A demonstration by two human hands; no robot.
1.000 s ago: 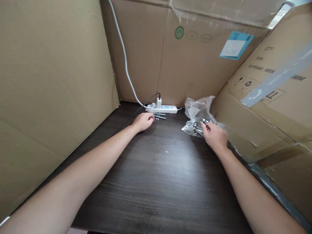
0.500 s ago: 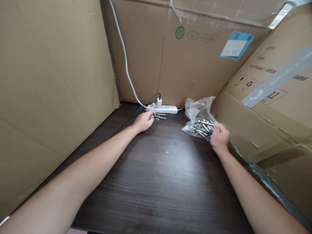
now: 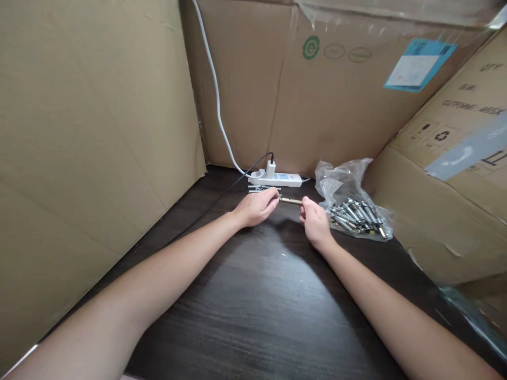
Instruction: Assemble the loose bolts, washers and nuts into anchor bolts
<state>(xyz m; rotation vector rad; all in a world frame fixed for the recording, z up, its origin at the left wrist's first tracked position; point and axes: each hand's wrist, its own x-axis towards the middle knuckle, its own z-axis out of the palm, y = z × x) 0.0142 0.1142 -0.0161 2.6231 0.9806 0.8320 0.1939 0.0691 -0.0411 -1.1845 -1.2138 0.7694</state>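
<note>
Between my two hands an expansion bolt [image 3: 291,200] lies level, with a brass-coloured sleeve and a silvery end. My right hand [image 3: 317,224] is closed on its right end. The fingers of my left hand [image 3: 259,207] are closed round its left end, which they partly hide. Just behind my left hand, several silvery bolts [image 3: 263,188] lie on the dark wood-grain table [image 3: 253,306], partly covered by that hand. To the right of my right hand sits a clear plastic bag [image 3: 343,182], open towards me, with several more expansion bolts [image 3: 358,214] in it.
A white power strip [image 3: 293,180] with a plugged-in white adapter [image 3: 270,169] stands behind my hands. Its white cord [image 3: 217,100] climbs the back carton [image 3: 245,79], and a black cable [image 3: 222,196] crosses the table. Large cartons wall in the left [image 3: 99,132] and right [image 3: 443,184].
My right hand has moved left from the plastic bag with an expansion bolt. My left hand has left the loose bolts and now grips the other end. The view has shifted slightly.
</note>
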